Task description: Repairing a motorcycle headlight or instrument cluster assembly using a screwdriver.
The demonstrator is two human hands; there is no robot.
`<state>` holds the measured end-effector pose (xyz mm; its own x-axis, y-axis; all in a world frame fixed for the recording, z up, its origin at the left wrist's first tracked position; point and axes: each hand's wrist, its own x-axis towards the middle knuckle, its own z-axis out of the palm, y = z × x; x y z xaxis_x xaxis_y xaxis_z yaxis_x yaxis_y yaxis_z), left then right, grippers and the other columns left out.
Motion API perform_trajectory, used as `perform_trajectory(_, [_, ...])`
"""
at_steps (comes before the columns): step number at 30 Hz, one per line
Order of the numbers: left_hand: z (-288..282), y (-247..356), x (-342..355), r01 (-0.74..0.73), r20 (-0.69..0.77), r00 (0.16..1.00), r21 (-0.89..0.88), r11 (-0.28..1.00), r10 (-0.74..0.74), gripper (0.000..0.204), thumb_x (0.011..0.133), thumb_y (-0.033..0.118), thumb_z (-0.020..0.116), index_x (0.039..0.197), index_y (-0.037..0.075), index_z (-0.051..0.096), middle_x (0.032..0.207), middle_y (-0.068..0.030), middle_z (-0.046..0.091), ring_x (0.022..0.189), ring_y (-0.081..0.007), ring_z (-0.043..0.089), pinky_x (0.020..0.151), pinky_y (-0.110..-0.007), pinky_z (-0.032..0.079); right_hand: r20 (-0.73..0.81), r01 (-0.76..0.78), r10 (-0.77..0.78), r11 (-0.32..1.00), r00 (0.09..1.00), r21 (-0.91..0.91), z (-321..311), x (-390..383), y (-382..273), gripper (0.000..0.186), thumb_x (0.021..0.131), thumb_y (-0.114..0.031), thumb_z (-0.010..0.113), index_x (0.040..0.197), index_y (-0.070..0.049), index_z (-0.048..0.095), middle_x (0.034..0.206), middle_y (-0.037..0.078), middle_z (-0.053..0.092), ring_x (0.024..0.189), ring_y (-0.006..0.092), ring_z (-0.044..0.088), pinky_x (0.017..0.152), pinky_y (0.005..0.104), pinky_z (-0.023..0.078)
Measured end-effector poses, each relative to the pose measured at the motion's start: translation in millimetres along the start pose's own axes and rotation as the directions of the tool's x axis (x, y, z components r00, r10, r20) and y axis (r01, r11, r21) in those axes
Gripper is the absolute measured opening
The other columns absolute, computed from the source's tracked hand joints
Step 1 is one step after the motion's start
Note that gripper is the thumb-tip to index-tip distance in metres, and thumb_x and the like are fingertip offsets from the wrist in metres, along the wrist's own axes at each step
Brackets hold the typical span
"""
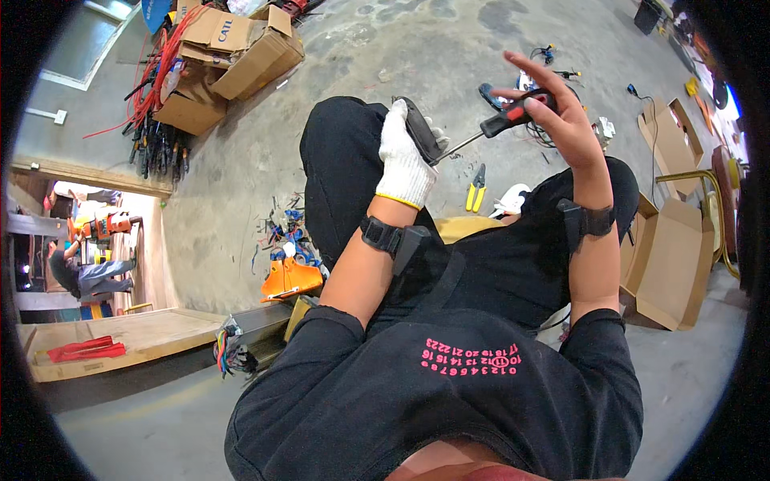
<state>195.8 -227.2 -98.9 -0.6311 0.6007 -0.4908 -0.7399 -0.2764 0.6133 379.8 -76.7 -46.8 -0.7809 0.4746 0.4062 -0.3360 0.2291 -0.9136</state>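
Observation:
My left hand (405, 172), in a white knitted glove, is closed around a dark, elongated casing (420, 131). In my bare right hand (576, 127) is a screwdriver (505, 122) with a black and red handle. Thumb and palm rest against that handle while some fingers stretch outward. The shaft slants down to the left, its tip at the lower end of the casing; whether it sits in a screw is too small to tell. On the floor between my knees lies a pair of yellow-handled wire strippers (477, 189).
Cardboard boxes (255, 64) and red cables (164, 60) stand at far left. Small parts (287, 228) and an orange dustpan-like piece (290, 278) lie left of my leg. Opened cartons (672, 260) are at right. Another person (88, 272) is beyond the doorway at left.

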Motion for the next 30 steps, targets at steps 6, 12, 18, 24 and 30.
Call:
perform_trajectory(6, [-2.1,-0.2,2.1,0.044,-0.037,0.998,0.023,0.999,-0.043,0.038,0.091,0.043,0.057,0.095,0.006,0.057,0.079,-0.0109,0.060,0.064,-0.0263,0.059,0.060,-0.042,0.053,-0.038,-0.222,0.222,0.913,0.974,-0.342,-7.9,5.4,3.6,0.038,0.091,-0.023,0.066,0.123,-0.002,0.061,0.110,0.009,0.067,0.088,0.0196,0.068,0.083,0.0302,0.052])
perform_trajectory(12, [1.2,1.1,1.0,0.043,-0.079,0.996,0.021,0.999,-0.041,0.041,0.091,0.046,0.056,0.096,0.006,0.057,0.080,-0.0112,0.060,0.064,-0.0266,0.059,0.060,-0.042,0.054,-0.143,-0.247,0.247,0.969,0.959,0.013,-1.6,5.2,7.1,0.047,0.094,-0.026,0.060,0.134,-0.003,0.050,0.119,0.012,0.062,0.096,0.0221,0.066,0.085,0.0311,0.052])
perform_trajectory(18, [0.3,-0.1,1.9,0.023,-0.074,0.997,0.018,1.000,-0.022,0.056,0.092,0.061,0.042,0.090,0.007,0.058,0.075,-0.0110,0.060,0.061,-0.0276,0.058,0.058,-0.042,0.053,0.067,-0.088,0.084,0.994,0.994,0.071,-1.3,-0.3,-0.9,0.039,0.089,-0.015,0.067,0.124,-0.001,0.057,0.112,0.011,0.064,0.102,0.0217,0.067,0.086,0.0342,0.055])
perform_trajectory(24, [-3.8,-0.8,7.7,0.032,-0.031,0.999,0.000,0.999,-0.032,0.058,0.092,0.063,0.038,0.083,0.008,0.057,0.069,-0.0103,0.058,0.058,-0.0277,0.056,0.054,-0.042,0.049,-0.224,-0.433,0.388,0.877,0.894,-0.210,2.1,6.5,4.0,0.034,0.091,-0.033,0.066,0.092,0.001,0.065,0.078,0.006,0.067,0.067,0.0135,0.066,0.056,0.0255,0.054])
perform_trajectory(30, [-2.2,-0.3,4.5,0.047,-0.036,0.998,-0.050,0.998,-0.049,0.058,0.092,0.062,0.040,0.094,0.006,0.057,0.080,-0.0128,0.060,0.066,-0.0296,0.059,0.060,-0.044,0.052,-0.091,-0.198,0.188,0.972,0.978,-0.124,0.9,3.8,-0.8,0.041,0.096,-0.022,0.053,0.131,-0.001,0.047,0.129,0.014,0.055,0.120,0.0213,0.055,0.089,0.0321,0.050])
